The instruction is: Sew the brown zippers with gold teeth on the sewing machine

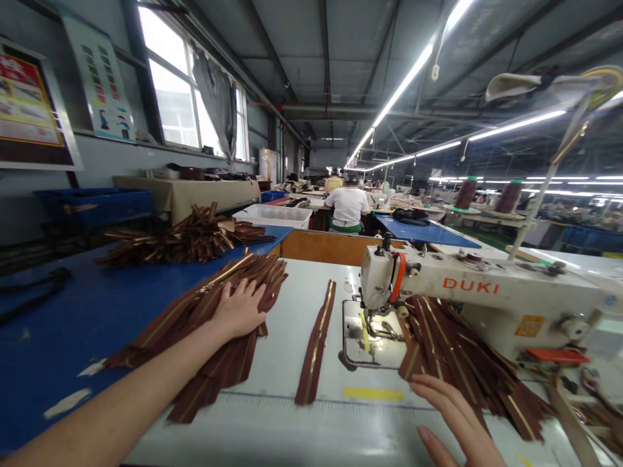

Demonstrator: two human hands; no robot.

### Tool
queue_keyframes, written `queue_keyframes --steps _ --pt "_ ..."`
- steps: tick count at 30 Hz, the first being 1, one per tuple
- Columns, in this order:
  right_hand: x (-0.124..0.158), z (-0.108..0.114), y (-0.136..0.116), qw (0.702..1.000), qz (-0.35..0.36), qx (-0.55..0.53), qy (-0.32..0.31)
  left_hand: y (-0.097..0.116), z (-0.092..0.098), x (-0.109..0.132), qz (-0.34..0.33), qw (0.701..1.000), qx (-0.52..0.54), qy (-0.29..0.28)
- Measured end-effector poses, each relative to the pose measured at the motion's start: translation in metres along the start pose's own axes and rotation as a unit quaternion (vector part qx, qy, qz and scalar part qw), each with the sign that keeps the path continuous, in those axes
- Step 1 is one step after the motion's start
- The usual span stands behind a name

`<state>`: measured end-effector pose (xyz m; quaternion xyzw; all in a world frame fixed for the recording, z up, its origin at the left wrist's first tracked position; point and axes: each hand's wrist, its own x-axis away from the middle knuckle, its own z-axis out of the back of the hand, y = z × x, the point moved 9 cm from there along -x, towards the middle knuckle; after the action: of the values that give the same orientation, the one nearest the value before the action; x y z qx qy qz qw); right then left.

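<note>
1. Resting flat on a pile of brown zippers (187,334), the left hand (238,310) is open, with its palm down and fingers spread. It presses on the strips without gripping any one of them. This pile lies across the edge where the blue tabletop (58,344) meets the white sewing table (272,421).

2. The right hand (452,421) is also open, its fingers loose and slightly curled, and it shows no hold on anything. It sits at the bottom of the view, close to a second pile of zippers (450,363).

3. A single zipper (315,344) lies lengthwise on the white table between the hands, apart from both piles. A sewing machine (467,285) stands to the right, and the second pile runs beneath its arm.

4. A flat palm suits these slippery strips, since it stops them sliding apart without bending them. Each zipper is best kept straight, with its teeth lined up and fingers well away from the needle area (374,327).

5. Blur and the lower edge of the view make it impossible to tell whether the right fingertips touch the second pile. The machine hides part of that pile, and glare hides whether a zipper sits under the needle. Far back, a person in a white shirt (346,206) sits turned away, hands out of sight.
</note>
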<state>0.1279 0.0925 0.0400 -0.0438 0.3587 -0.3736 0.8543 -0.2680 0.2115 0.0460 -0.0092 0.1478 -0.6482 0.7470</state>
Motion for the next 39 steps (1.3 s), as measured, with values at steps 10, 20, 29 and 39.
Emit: queue_keyframes --steps 10,20,29,39 --pt "-0.011 -0.029 0.010 0.983 -0.114 -0.113 -0.086 0.005 0.011 0.001 -0.043 0.998 -0.031 0.028" --pt "-0.026 -0.041 0.032 0.945 -0.219 -0.234 -0.064 0.105 0.051 0.033 -0.172 0.968 0.078 0.165" --pt "-0.010 -0.023 0.062 0.922 -0.281 -0.264 -0.031 0.180 0.077 0.046 -0.119 0.830 0.528 0.135" --pt "-0.010 -0.009 0.059 0.923 -0.272 -0.271 0.005 0.190 0.111 0.038 -0.099 0.785 0.573 0.215"
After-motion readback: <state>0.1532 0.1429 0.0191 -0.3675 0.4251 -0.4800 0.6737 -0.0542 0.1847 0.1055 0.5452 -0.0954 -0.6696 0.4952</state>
